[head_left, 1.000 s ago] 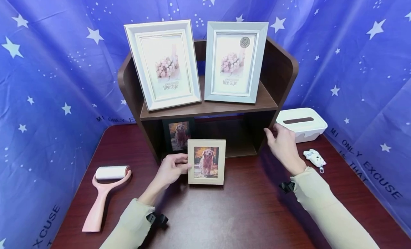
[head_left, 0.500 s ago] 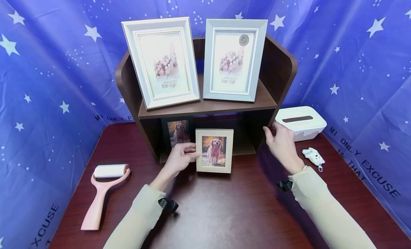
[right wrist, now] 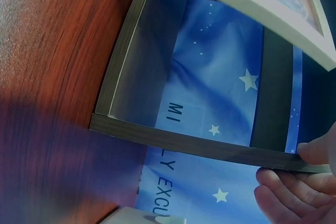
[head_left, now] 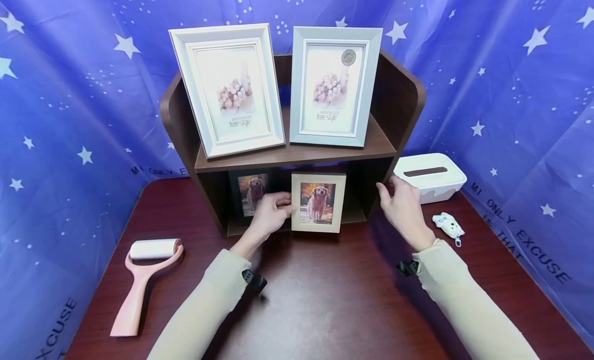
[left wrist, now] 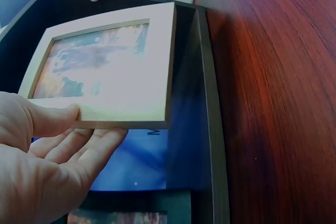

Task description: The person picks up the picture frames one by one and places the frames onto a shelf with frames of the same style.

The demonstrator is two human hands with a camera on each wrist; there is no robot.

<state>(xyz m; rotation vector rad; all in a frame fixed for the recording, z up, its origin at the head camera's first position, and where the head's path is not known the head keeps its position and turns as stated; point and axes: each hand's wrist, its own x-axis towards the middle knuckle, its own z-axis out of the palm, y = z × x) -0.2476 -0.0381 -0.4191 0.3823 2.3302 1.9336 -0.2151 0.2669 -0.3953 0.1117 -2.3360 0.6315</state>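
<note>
My left hand (head_left: 270,214) pinches the left edge of a small cream picture frame (head_left: 341,202) with a golden retriever photo. In the left wrist view the thumb lies on the front of the cream frame (left wrist: 157,61) and the fingers are behind it. The frame is upright at the opening of the lower compartment of a dark brown shelf (head_left: 297,161). Inside that compartment, at left, stands a dark-framed dog picture (head_left: 250,192), partly behind my left hand. My right hand (head_left: 405,210) grips the edge of the shelf's right side panel (right wrist: 210,148) between thumb and fingers.
Two larger frames, one white (head_left: 274,102) and one grey-blue (head_left: 297,92), stand on the upper shelf. A white tissue box (head_left: 436,187) and a small white dog-shaped pouch (head_left: 448,225) lie at right. A pink-handled lint roller (head_left: 134,293) rests on the table at left.
My left hand has moved the cream picture frame up, right and away from me, from the table in front to the lower compartment's opening. My right hand has stayed on the side panel.
</note>
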